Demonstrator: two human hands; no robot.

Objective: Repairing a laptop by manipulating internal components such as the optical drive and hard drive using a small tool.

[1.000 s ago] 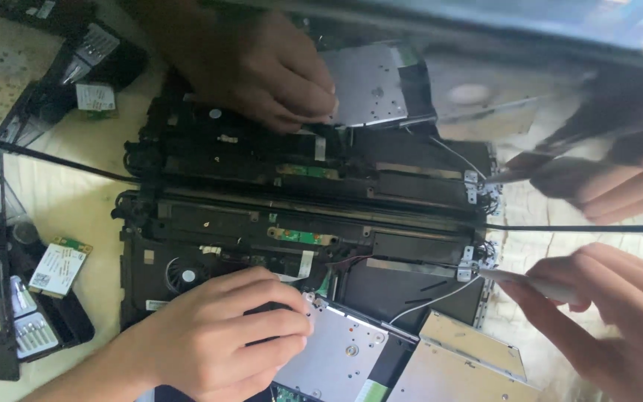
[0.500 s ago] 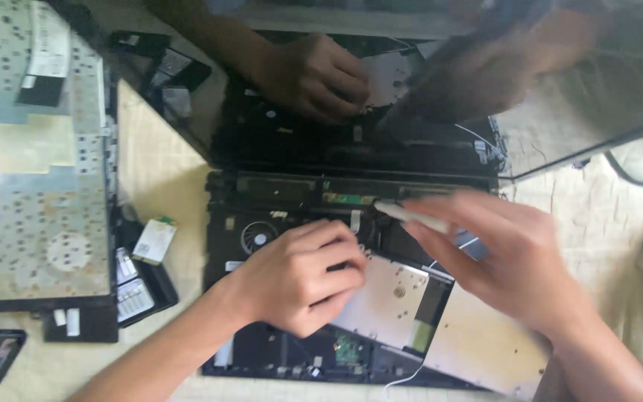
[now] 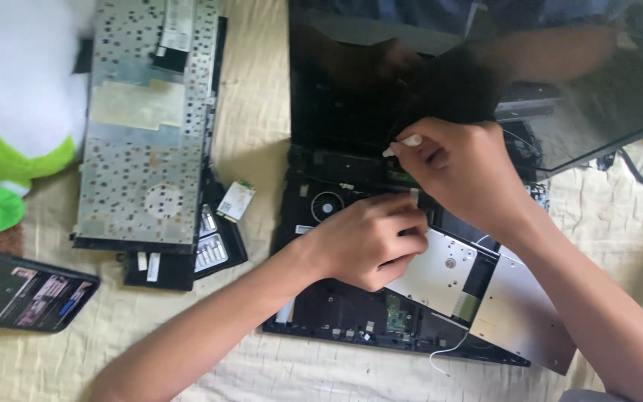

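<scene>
Both hands (image 3: pixel 411 201) on laptop base (image 3: pixel 351 313), long axis L-R.

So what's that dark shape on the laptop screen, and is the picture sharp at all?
In the head view, the glossy laptop screen acts as a mirror: the dark shape is a reflection of the person bent over it, with pale window-like glare at its right. Light is soft and even, with faint shadows under the left hand and right hand. The white and green plush toy at the left edge looks soft and overexposed.
</scene>
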